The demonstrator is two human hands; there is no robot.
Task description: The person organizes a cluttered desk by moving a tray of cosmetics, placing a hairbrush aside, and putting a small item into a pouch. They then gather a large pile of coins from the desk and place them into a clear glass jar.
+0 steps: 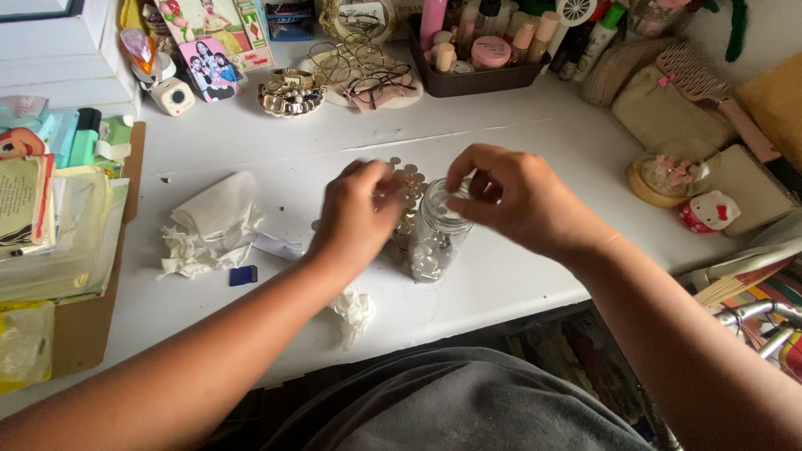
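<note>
White desk (pixel 518 276), glass jar (pixel 434 238), scattered coins (pixel 409 179)

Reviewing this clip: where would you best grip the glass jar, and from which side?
Grip the jar round its mid-body from the near side. It stands upright, its mouth is under the right hand, and the left hand with coins crowds its left and far sides.

We are seeing crumpled tissue (pixel 210 224) lying toward the table's (pixel 518 134) left edge, what may be a blue card (pixel 243 276) nearby, and a brown organiser tray (pixel 480 77) sitting along its far edge.
</note>
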